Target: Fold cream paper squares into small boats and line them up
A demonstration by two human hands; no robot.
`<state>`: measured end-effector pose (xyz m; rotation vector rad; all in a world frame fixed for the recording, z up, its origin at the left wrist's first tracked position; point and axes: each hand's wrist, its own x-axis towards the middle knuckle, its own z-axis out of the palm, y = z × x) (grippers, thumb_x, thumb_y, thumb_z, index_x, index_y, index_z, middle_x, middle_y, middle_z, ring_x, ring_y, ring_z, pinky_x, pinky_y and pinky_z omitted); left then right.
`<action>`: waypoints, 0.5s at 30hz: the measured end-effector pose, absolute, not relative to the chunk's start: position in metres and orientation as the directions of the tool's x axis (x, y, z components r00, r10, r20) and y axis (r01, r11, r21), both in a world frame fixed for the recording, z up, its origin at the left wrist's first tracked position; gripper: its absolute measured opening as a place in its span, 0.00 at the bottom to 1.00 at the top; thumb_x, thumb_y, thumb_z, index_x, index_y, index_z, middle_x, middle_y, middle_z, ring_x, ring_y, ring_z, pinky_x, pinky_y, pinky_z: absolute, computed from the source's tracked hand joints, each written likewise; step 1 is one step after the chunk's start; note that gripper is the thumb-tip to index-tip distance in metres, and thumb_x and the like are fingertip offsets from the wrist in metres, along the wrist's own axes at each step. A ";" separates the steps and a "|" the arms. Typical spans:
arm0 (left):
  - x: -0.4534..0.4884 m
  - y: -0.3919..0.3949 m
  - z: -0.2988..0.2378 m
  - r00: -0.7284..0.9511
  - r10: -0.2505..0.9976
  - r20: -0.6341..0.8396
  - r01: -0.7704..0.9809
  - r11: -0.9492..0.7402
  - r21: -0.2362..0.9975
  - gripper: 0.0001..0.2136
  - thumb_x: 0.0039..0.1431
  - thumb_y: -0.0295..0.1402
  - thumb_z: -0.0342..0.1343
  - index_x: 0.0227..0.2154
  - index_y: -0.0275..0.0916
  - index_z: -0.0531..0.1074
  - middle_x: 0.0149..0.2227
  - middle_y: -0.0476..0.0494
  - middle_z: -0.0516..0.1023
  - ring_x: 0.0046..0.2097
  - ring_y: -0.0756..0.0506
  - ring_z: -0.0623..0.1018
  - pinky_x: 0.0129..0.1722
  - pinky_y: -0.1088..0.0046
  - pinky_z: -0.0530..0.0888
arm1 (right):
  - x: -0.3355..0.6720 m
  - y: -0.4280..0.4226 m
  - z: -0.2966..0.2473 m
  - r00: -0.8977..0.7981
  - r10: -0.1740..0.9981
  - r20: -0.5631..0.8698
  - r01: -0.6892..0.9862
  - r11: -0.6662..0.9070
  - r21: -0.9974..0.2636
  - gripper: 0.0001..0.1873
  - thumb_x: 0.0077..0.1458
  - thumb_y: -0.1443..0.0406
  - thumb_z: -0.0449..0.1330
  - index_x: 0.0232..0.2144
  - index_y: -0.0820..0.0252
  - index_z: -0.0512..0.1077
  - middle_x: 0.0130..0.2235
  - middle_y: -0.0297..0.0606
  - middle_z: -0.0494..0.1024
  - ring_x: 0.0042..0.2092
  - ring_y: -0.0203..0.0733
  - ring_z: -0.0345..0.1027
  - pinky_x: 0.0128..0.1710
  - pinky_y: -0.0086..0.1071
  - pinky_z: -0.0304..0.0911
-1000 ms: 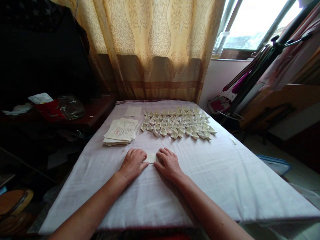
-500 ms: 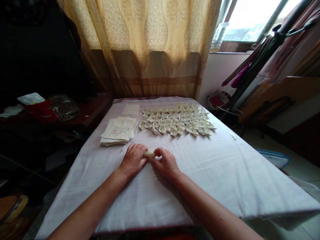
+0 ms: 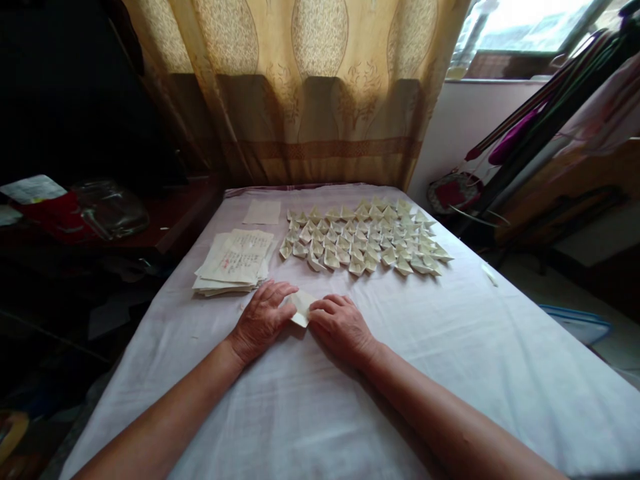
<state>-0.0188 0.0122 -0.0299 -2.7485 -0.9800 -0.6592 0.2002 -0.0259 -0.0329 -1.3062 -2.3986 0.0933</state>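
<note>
Both hands rest on a table covered with a white cloth (image 3: 450,373). Between them lies a small cream folded paper piece (image 3: 302,308). My left hand (image 3: 261,320) lies with fingers pressed on the paper's left side. Fingers of my right hand (image 3: 342,325) are curled and pinch its right edge. Beyond the hands, several folded paper shapes (image 3: 365,237) are laid out in rows. A stack of flat printed paper sheets (image 3: 235,261) sits at the left, with one loose sheet (image 3: 263,212) behind it.
A patterned curtain (image 3: 310,93) hangs behind the table. A dark side table at the left holds a glass jar (image 3: 107,208) and red things. A rack with hanging items (image 3: 545,113) stands at the right, with a blue-rimmed tub (image 3: 575,323) on the floor.
The paper, raised edge-on between my fingertips half a second ago, now lies flatter and turned at an angle. My view has tilted down and moved closer.
</note>
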 end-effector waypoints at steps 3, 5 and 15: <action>-0.025 0.008 -0.029 0.720 0.543 0.433 0.605 -0.796 -0.009 0.09 0.64 0.28 0.51 0.33 0.42 0.76 0.54 0.41 0.75 0.57 0.39 0.70 0.61 0.50 0.64 | 0.201 -0.027 -0.037 -0.500 0.808 0.312 0.776 0.578 -0.253 0.10 0.64 0.64 0.56 0.36 0.55 0.78 0.43 0.38 0.81 0.43 0.43 0.69 0.44 0.37 0.58; -0.026 0.001 -0.026 0.734 0.540 0.411 0.597 -0.803 -0.011 0.07 0.63 0.28 0.53 0.35 0.41 0.76 0.53 0.40 0.75 0.57 0.38 0.70 0.61 0.52 0.63 | 0.200 -0.028 -0.038 -0.497 0.810 0.310 0.770 0.577 -0.272 0.11 0.65 0.64 0.55 0.37 0.55 0.78 0.43 0.38 0.81 0.42 0.43 0.70 0.43 0.37 0.58; -0.016 -0.029 -0.024 0.699 0.612 0.370 0.643 -0.764 0.049 0.08 0.68 0.34 0.51 0.38 0.41 0.75 0.35 0.45 0.78 0.37 0.44 0.75 0.41 0.64 0.69 | 0.197 -0.037 -0.038 -0.474 0.809 0.348 0.737 0.581 -0.345 0.09 0.64 0.64 0.56 0.38 0.56 0.77 0.41 0.39 0.81 0.42 0.43 0.70 0.42 0.37 0.59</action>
